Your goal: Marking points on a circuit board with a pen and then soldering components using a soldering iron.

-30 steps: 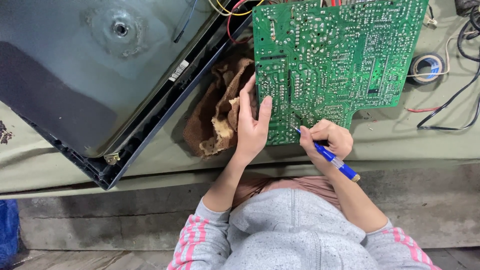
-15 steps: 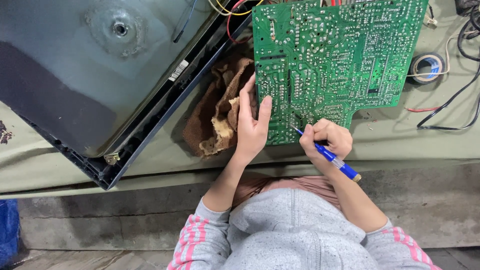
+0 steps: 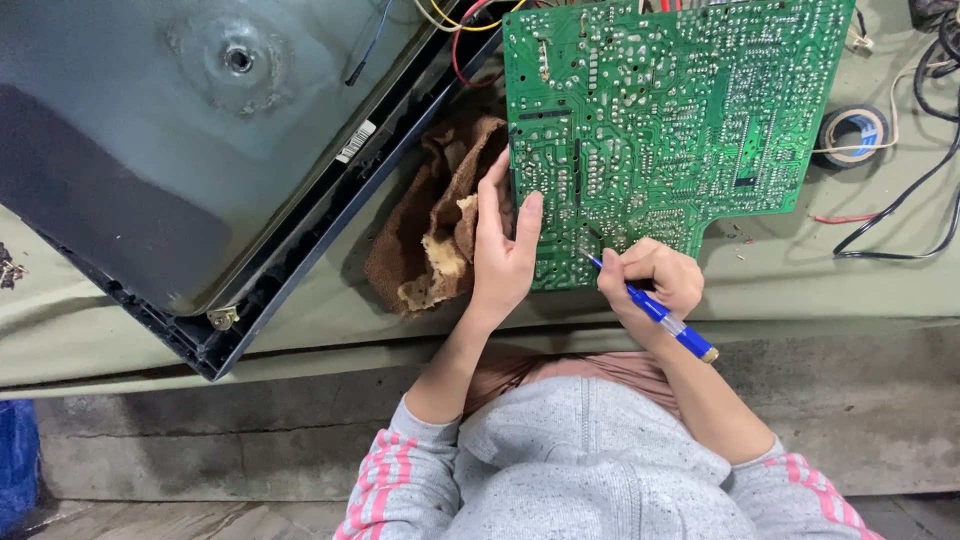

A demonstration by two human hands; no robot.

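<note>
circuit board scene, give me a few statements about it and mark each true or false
1. The right hand holds a blue-handled tool with its tip on the green circuit board. True.
2. The left hand rests flat on the grey screen tube. False: it lies on the board's left edge, beside the brown cloth.
3. A roll of tape lies to the right of the board. True.
4. The board shows its component side, with tall parts standing up. False: the solder side faces up.
5. The brown cloth covers the tape roll. False: the cloth lies left of the board, the roll to its right.
</note>
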